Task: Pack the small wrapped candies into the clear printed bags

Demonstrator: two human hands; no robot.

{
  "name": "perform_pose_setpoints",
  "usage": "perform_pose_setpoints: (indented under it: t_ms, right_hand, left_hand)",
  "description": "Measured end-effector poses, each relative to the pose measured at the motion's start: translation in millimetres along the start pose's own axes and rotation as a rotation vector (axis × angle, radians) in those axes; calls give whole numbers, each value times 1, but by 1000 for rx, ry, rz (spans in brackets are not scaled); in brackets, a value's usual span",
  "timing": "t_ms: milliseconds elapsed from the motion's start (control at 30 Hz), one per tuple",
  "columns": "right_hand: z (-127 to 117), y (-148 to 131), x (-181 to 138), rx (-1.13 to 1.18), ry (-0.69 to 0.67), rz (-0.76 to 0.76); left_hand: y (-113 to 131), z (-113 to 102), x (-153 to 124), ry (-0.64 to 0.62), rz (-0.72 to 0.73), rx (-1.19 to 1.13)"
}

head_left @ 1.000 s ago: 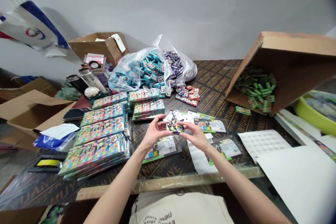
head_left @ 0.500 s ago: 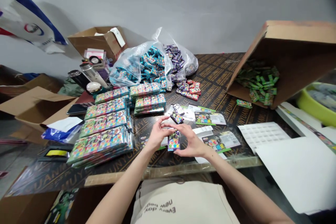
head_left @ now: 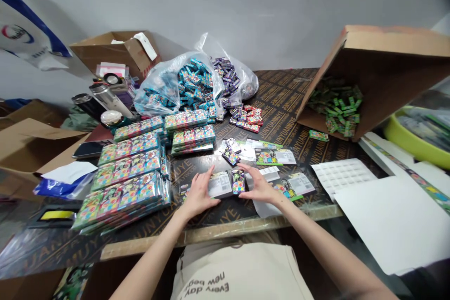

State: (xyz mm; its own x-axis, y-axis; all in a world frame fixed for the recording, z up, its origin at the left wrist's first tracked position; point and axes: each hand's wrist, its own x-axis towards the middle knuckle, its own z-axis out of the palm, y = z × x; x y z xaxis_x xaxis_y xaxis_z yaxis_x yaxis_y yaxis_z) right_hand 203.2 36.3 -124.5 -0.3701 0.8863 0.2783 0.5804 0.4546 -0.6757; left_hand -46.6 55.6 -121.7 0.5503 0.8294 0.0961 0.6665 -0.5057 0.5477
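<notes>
Grey wall (head_left: pixel 288 14) stood behind a dark, lettered bench (head_left: pixel 281 86).
Stacked wrapped packs (head_left: pixel 128 168) filled the space left of the left hand (head_left: pixel 200 192), its fingers spread loosely over a printed card (head_left: pixel 221 184). To its right, at the card's visible end, lay the purple packet (head_left: pixel 238 182); whether on or beside the card was unclear. The right hand (head_left: pixel 260 186) pinched the packet end to end by thumb and forefinger. The left hand had just come off it, seemingly leaving the right alone to steady it. Half a second earlier, both hands had met around the packet, largely hiding the card. Right of the right hand lay another card (head_left: pixel 297 184), then, farther off, a tilted carton (head_left: pixel 390 35).
</notes>
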Motion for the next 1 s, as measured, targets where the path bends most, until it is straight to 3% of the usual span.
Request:
perform_pose_setpoints:
  t_ms: [133, 300, 433, 500, 600, 700, 800, 900, 1000]
  right_hand:
    - [-2, -5, 4, 118, -85, -34]
    - [0, -17, 5, 38, 203, 138]
    - [-1, -23, 16, 46, 76, 64]
    - [-10, -6, 36, -37, 181, 97]
    - [-35, 46, 78, -249, 410, 294]
    - [-58, 104, 120, -404, 367, 516]
    - [-69, 140, 145, -422, 313, 599]
    - [-69, 143, 151, -410, 307, 573]
    - [-58, 113, 138, -357, 367, 469]
  left_hand:
    - [7, -10, 2, -27, 36, -67]
    - [10, -14, 7, 103, -75, -112]
    - [7, -11, 14, 97, -97, -108]
    - [3, -6, 16, 80, -98, -87]
    - [-4, 6, 14, 33, -108, -46]
    - [-10, 21, 7, -14, -118, 6]
    - [-14, 30, -1, -26, -126, 44]
    - [-15, 29, -4, -49, -140, 24]
    - [-10, 20, 4, 6, -171, -54]
